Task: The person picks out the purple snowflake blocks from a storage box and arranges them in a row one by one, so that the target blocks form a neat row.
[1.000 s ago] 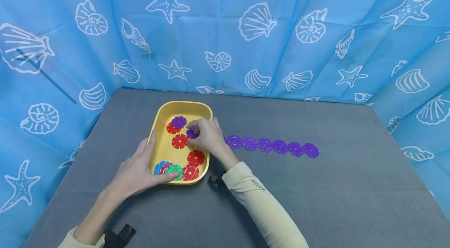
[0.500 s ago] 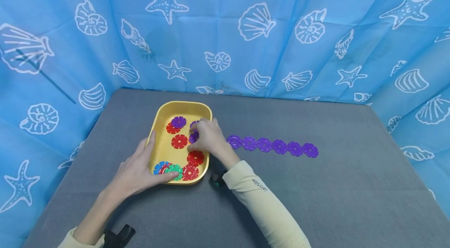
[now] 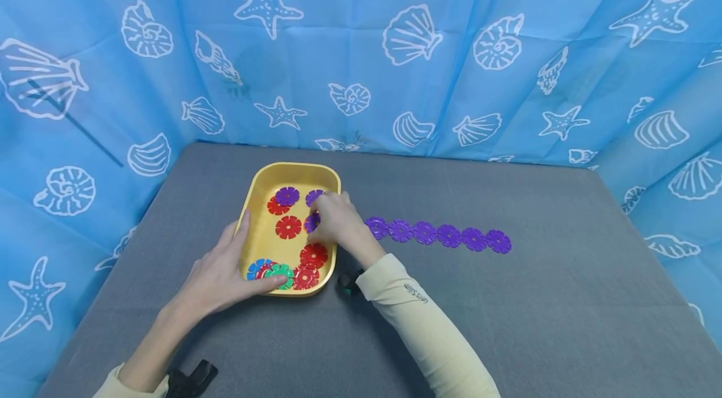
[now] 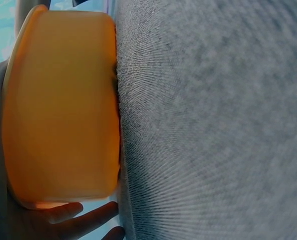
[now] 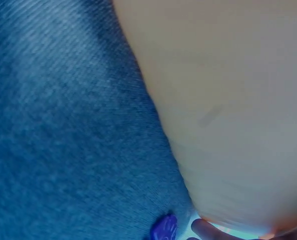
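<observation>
A yellow plastic tray (image 3: pixel 259 216) holds loose flower-shaped interlocking discs. My left hand (image 3: pixel 217 276) grips its near left corner, thumb over the near rim and fingers along the outer left wall. In the left wrist view the side of the tray (image 4: pixel 61 105) rises between palm and tabletop. My right hand (image 3: pixel 338 221) reaches over the tray's right rim and pinches a purple flower disc (image 3: pixel 311 223), mostly hidden by the fingers. Just behind it lies another purple disc (image 3: pixel 314 197). A row of joined purple discs (image 3: pixel 437 234) stretches to the right of the tray.
Inside the tray are red discs (image 3: pixel 288 227), a green disc (image 3: pixel 280 275), a blue disc (image 3: pixel 258 269) and a purple disc (image 3: pixel 287 196) at the back. Grey cloth (image 3: pixel 536 310) covers the table. A blue seashell curtain (image 3: pixel 350 53) hangs behind and beside it.
My right hand has shifted slightly right inside the tray, uncovering more of the rear purple disc. My left hand and the tray have stayed put.
</observation>
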{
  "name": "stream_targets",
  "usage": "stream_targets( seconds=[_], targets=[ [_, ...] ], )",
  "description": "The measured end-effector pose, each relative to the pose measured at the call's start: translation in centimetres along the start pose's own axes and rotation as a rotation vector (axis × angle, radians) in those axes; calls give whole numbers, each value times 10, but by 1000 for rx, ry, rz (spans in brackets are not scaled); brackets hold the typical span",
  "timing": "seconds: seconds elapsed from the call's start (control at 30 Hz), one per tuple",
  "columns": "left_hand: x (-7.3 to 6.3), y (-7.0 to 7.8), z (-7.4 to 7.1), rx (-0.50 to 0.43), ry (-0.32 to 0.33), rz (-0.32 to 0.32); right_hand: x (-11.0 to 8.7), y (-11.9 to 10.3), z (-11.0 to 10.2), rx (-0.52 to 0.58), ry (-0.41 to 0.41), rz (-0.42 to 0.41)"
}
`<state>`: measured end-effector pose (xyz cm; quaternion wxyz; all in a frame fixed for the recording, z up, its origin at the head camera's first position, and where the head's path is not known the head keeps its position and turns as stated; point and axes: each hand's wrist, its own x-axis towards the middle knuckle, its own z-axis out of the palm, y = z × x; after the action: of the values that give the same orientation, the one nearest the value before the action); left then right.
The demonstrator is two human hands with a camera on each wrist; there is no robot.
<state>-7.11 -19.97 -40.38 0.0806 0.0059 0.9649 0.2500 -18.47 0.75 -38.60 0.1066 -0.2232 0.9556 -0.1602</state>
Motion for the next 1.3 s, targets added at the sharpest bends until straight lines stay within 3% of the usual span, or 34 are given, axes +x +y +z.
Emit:
stream_targets(
  seconds=[0.33, 0.57, 0.9, 1.3],
  targets=[
    [0, 3, -2, -2, -2, 1, 0, 1, 4, -5, 78, -29],
    [1, 2, -2, -5, -1, 2, -2, -1, 6, 69, 93, 20],
    [0, 2, -1, -8, -1, 2, -4, -1, 9, 142, 148, 21],
    [0, -1, 2, -13, 15, 4, -5, 5, 9, 170, 325, -65]
  ],
)
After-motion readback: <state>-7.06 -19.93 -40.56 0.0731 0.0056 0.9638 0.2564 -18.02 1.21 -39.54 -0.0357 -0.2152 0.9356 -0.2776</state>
